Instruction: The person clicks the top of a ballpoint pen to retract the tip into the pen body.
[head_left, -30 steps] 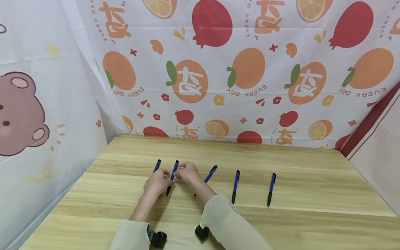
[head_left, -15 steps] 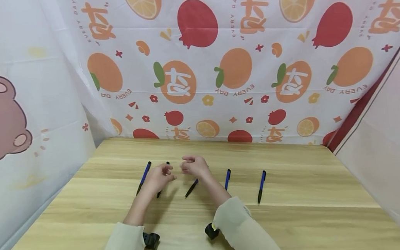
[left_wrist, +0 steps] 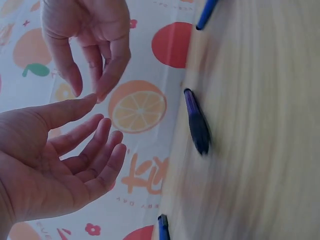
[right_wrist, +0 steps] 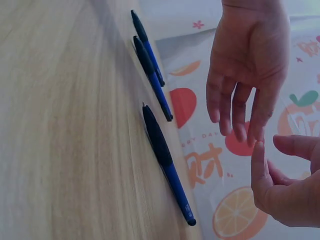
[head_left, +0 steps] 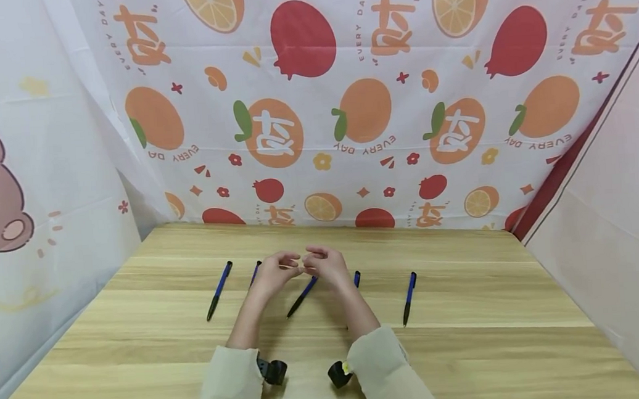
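Note:
Several blue ballpoint pens with black grips lie on the table in a spaced row. My left hand [head_left: 272, 274] hovers between the second pen [head_left: 255, 272], which it partly hides, and the slanted third pen [head_left: 302, 296]. Facing it, my right hand [head_left: 327, 268] is held above the third pen's top end and covers much of the fourth pen [head_left: 356, 278]. Both hands hold nothing; their fingers are loosely bent, with the fingertips meeting or nearly so in the wrist views. The first pen [head_left: 219, 290] lies left of the hands, the fifth pen [head_left: 410, 299] to their right.
A wood-grain table [head_left: 489, 311] carries the pens. Behind it hangs a fruit-print cloth [head_left: 319, 113]. A bear-print cloth [head_left: 58, 199] hangs at the left, a pale panel [head_left: 610, 216] at the right. Each wrist wears a small black camera [head_left: 273, 372].
My hands have left the second pen, where they were touching it a second ago. They have lifted, moved right and come together over the third pen. The head view has turned slightly right.

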`<control>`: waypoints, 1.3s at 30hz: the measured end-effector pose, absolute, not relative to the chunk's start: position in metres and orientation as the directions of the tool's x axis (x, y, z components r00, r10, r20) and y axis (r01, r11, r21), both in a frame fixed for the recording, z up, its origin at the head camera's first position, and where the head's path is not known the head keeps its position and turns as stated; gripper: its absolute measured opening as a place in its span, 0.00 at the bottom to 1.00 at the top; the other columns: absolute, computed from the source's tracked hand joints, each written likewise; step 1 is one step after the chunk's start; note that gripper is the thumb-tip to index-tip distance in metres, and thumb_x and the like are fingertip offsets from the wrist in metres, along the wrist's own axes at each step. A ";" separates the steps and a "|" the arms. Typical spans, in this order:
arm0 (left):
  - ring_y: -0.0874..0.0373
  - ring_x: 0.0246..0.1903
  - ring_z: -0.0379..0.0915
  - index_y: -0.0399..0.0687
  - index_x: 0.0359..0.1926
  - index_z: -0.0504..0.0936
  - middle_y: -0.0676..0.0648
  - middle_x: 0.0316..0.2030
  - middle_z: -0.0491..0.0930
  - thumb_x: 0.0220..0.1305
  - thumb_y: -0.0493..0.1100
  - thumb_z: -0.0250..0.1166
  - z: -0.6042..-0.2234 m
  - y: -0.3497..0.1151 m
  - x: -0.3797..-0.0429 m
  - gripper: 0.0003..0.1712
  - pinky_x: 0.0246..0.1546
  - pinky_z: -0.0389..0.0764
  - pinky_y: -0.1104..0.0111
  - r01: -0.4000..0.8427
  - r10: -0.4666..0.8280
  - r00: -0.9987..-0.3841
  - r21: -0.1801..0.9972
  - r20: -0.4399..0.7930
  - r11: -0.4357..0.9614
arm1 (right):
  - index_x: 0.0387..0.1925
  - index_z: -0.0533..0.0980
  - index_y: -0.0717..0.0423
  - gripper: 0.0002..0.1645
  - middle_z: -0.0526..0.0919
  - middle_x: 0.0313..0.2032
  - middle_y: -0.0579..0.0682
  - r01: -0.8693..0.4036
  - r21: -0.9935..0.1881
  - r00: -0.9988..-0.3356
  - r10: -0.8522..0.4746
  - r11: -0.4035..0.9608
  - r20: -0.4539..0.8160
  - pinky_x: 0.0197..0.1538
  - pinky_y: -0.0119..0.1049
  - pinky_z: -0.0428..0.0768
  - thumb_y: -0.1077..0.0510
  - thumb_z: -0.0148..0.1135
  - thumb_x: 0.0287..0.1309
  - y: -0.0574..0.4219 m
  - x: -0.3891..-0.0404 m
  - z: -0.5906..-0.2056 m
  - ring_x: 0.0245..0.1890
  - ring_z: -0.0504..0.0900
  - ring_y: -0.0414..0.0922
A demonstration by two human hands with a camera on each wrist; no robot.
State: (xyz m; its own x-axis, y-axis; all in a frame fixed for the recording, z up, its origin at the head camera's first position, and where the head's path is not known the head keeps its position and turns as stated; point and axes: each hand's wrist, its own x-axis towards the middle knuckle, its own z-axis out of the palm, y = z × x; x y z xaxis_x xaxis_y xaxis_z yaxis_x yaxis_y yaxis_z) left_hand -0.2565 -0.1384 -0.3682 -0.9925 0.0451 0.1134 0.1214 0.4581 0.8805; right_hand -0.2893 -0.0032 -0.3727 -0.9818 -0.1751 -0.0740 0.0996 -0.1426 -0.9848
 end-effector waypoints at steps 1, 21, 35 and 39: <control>0.41 0.46 0.72 0.31 0.51 0.74 0.37 0.42 0.78 0.59 0.35 0.63 -0.368 -0.137 -0.257 0.19 0.42 0.76 0.56 0.116 0.044 -0.993 0.892 0.107 0.436 | 0.51 0.71 0.71 0.19 0.77 0.37 0.58 0.097 -0.985 -0.983 -0.171 -0.146 -0.072 0.43 0.35 0.78 0.73 0.55 0.55 -0.002 -0.290 -0.373 0.35 0.79 0.47; 0.43 0.42 0.74 0.28 0.51 0.72 0.31 0.44 0.75 0.59 0.30 0.60 -0.403 -0.135 -0.271 0.18 0.40 0.77 0.57 0.058 0.127 -0.992 0.949 0.019 0.311 | 0.53 0.71 0.69 0.19 0.75 0.40 0.60 0.111 -0.978 -0.986 -0.145 -0.175 -0.086 0.51 0.44 0.73 0.71 0.54 0.59 0.010 -0.291 -0.383 0.47 0.74 0.58; 0.52 0.37 0.74 0.29 0.49 0.75 0.41 0.39 0.79 0.49 0.32 0.70 -0.435 -0.140 -0.280 0.24 0.38 0.75 0.65 0.174 0.216 -0.972 0.894 0.090 0.413 | 0.52 0.71 0.70 0.18 0.74 0.45 0.66 0.117 -0.977 -0.985 -0.145 -0.179 -0.092 0.49 0.40 0.75 0.70 0.54 0.59 0.016 -0.296 -0.391 0.34 0.78 0.43; 0.56 0.34 0.73 0.33 0.48 0.77 0.46 0.36 0.78 0.47 0.34 0.72 -0.438 -0.140 -0.280 0.24 0.36 0.74 0.67 0.155 0.177 -0.981 0.873 0.080 0.462 | 0.51 0.71 0.70 0.18 0.75 0.43 0.64 0.122 -0.975 -0.986 -0.135 -0.187 -0.098 0.47 0.38 0.77 0.70 0.54 0.59 0.017 -0.297 -0.392 0.33 0.78 0.42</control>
State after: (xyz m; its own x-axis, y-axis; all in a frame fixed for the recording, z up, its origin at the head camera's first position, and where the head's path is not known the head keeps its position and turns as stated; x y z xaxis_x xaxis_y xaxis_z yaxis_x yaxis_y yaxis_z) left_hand -0.2800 -0.1405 -0.4380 -0.9810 0.1769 0.0799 0.1545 0.4621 0.8733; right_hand -0.2969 0.0168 -0.3915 -0.9860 -0.1351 -0.0978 0.1222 -0.1867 -0.9748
